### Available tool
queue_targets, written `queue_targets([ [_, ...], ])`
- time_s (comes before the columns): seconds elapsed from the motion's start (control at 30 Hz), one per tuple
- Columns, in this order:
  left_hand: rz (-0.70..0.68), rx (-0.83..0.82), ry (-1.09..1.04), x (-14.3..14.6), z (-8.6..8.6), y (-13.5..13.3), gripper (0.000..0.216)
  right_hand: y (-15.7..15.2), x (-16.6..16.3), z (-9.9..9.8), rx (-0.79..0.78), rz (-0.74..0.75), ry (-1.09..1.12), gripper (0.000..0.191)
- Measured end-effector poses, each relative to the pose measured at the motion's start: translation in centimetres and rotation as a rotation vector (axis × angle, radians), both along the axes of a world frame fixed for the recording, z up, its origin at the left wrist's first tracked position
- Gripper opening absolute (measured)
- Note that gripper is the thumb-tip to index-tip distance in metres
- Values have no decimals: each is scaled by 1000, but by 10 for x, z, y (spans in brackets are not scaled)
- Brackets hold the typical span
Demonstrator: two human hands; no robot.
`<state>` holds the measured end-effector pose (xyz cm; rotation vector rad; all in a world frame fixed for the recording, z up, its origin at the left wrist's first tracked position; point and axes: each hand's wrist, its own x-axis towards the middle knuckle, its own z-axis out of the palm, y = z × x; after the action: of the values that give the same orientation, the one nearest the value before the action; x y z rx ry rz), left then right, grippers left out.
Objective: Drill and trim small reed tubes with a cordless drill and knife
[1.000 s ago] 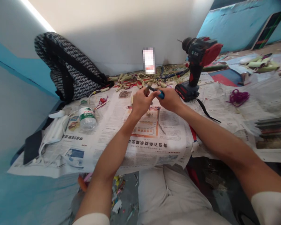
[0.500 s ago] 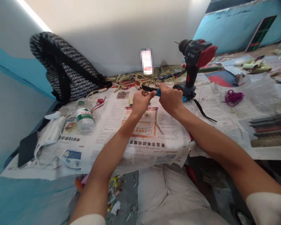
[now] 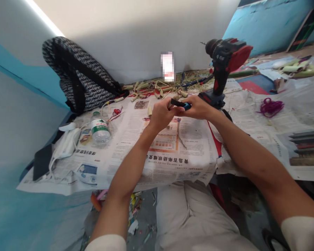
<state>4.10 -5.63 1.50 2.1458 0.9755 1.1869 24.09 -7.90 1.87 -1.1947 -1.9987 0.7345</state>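
Observation:
Over the newspaper-covered table, my right hand [image 3: 197, 107] is closed around the blue handle of a utility knife [image 3: 187, 106]. The knife's dark blade points left, across the fingers of my left hand [image 3: 162, 113]. That hand is closed on a small bamboo piece [image 3: 170, 104], mostly hidden behind fingers and blade. Both hands meet at the knife, thumbs close together. Just left of them, a short bamboo tube [image 3: 150, 111] stands on the newspaper [image 3: 131, 153]. A thin pointed stick [image 3: 181, 137] lies on the paper below my hands.
Behind my right hand stands a cordless drill [image 3: 219, 69]. A water bottle [image 3: 100, 129], a white mask [image 3: 67, 143] and a dark phone [image 3: 42, 162] lie leftward. Bamboo offcuts [image 3: 140, 91], a lit phone [image 3: 167, 66] and a patterned bag [image 3: 78, 76] line the wall. Purple cord [image 3: 270, 107] lies right.
My right hand has turned and lowered, bringing the knife's handle lower and its blade across my left fingers. The whole view has shifted slightly, so things appear farther right.

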Motion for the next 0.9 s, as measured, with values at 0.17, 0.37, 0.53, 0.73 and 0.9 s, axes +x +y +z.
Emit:
queue_targets([
  [0.17, -47, -29, -12, -1, -1, 1, 67, 0, -5, -7, -211, 48, 23, 45],
  [0.37, 111, -179, -142, 10, -11, 1, 74, -5, -15, -3, -144, -269, -24, 24],
  [0.53, 193, -266, -259, 5, -12, 10, 78, -10, -27, 6, -217, -430, 210, 16],
  [0.73, -64, -544, -361, 0, -5, 7, 78, -1, -8, -1, -245, -364, 215, 19],
  [0.9, -233, -612, -268, 0, -3, 3, 80, -3, -4, -2, -341, -117, 96, 16],
])
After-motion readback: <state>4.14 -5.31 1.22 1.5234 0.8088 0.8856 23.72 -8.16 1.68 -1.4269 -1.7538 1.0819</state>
